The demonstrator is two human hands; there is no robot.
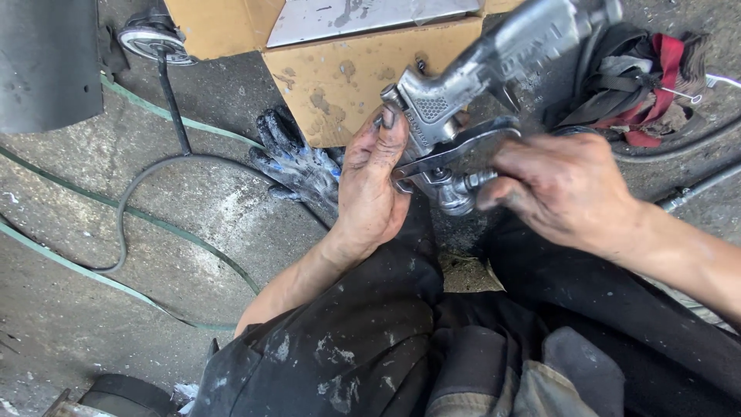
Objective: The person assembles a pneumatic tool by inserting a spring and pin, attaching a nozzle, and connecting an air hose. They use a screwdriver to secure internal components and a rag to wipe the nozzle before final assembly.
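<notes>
My left hand [370, 181], smeared with grease, grips the handle end of a grey metal air tool [494, 58] that slants up to the right. In my right hand [559, 185] is a dark open-ended wrench [455, 147], whose jaw sits at the silver threaded fitting [455, 193] on the bottom of the tool's handle. My right fingertips rest beside that fitting. Both hands are above my knees in dark, stained trousers [370, 340].
A stained cardboard box [340, 77] stands behind the tool. Dirty work gloves [297, 162] lie on the concrete floor at left. Grey and green hoses [123, 224] loop across the floor. Red and black rags [648, 85] sit at top right.
</notes>
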